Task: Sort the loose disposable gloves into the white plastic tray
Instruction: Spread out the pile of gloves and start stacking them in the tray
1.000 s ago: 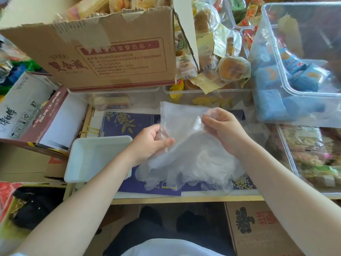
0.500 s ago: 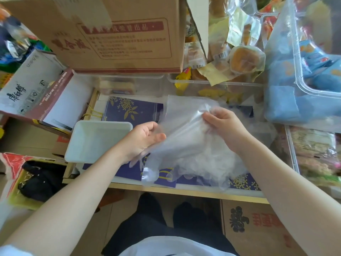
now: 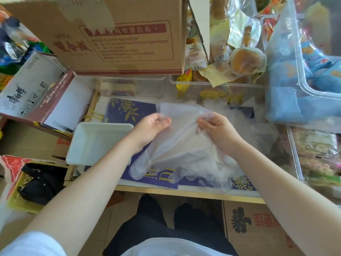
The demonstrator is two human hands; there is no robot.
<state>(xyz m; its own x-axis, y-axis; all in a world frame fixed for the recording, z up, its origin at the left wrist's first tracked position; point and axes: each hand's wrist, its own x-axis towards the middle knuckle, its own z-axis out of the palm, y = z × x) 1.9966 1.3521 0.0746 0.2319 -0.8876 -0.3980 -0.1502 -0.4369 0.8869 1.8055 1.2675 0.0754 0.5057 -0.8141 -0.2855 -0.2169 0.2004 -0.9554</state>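
Since the last frame your left hand (image 3: 153, 126) has slid up to the cuff edge and the glove (image 3: 177, 143) is pulled flatter between both hands. Left hand pinches the cuff's left corner, right hand (image 3: 217, 132) pinches the right corner; both grips look firm. Glove hangs over the loose pile (image 3: 208, 169) near the table's front edge, just right of the white tray (image 3: 73, 156), which looks empty. Long axis runs far-right to near-left: cuff up and away, fingertips down toward the front-left. Keep the cuff taut, peel it clear of the pile, then swing left and lay it flat along the tray.
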